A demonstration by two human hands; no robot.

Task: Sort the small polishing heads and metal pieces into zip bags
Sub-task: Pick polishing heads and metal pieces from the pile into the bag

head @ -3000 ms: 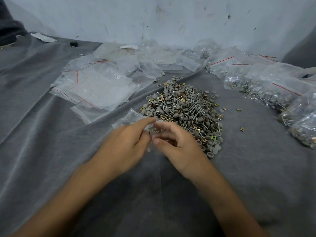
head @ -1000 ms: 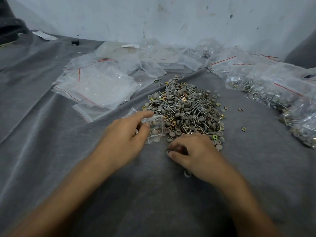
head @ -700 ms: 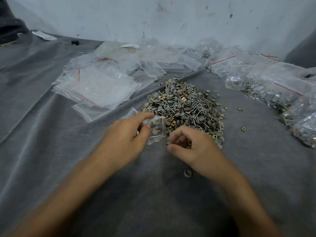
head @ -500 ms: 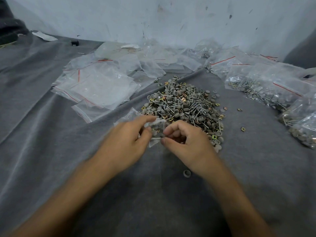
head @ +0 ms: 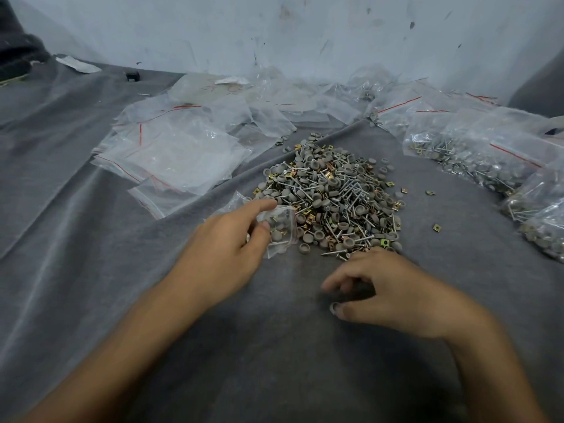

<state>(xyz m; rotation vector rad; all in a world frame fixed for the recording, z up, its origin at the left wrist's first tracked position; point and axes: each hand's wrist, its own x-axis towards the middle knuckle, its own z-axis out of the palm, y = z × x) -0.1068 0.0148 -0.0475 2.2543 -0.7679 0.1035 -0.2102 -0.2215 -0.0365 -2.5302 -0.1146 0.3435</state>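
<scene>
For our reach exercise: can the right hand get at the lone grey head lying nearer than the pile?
Likely yes: the lone head lies at the thumb of the right hand, nothing between.

On the cloth [head: 91, 239], empty bags [head: 171, 157] lie left of the pile [head: 329, 196], filled bags [head: 488, 160] right.

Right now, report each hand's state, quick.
Left hand: pinching the small zip bag.
Right hand: fingers curled over a loose grey head; grip cannot be told.

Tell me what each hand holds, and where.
Left hand pinches the small clear plastic zip bag behind its red-lined mouth. Right hand curls over a round grey polishing head; grip unclear.
</scene>
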